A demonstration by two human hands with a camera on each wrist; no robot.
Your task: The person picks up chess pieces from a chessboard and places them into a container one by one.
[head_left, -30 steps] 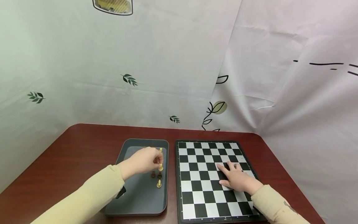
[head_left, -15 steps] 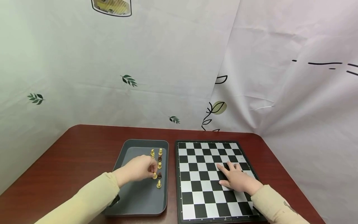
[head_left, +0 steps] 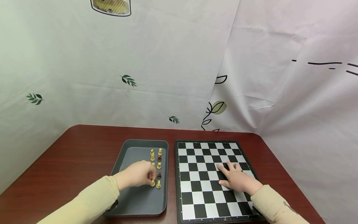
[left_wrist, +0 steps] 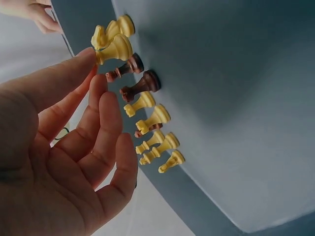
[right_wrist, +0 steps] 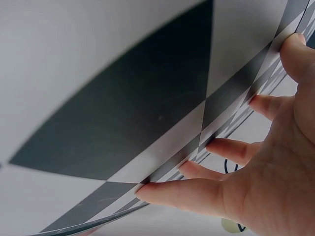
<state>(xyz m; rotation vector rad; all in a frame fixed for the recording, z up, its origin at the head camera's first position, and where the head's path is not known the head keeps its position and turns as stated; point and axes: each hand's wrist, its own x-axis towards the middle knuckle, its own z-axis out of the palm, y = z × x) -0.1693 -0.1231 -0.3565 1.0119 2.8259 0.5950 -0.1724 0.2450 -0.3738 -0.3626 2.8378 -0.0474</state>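
My left hand point(head_left: 137, 175) is over the grey tray point(head_left: 139, 203), pinching a yellow chess piece point(left_wrist: 118, 48) between thumb and fingertips. Its top is hidden by the fingers. Close beside it stands a yellow knight point(left_wrist: 119, 25). Two dark pieces follow in the left wrist view, a slim one point(left_wrist: 130, 66) and a dark rook point(left_wrist: 145, 84), then several more yellow pieces, among them a rook point(left_wrist: 156, 118). My right hand point(head_left: 237, 180) rests on the black-and-white chessboard point(head_left: 205, 175), fingers spread, with fingertips touching the squares in the right wrist view.
The tray and board lie side by side on a reddish-brown table point(head_left: 89, 149). Upright pieces form two lines along the tray's right side, such as a yellow piece point(head_left: 160, 151) at the far end. A white printed cloth point(head_left: 167, 62) hangs behind the table.
My left hand has moved toward the near side of the tray, bringing the yellow chess piece beside the knight. Pieces behind it have come into view. The right hand stays in place.
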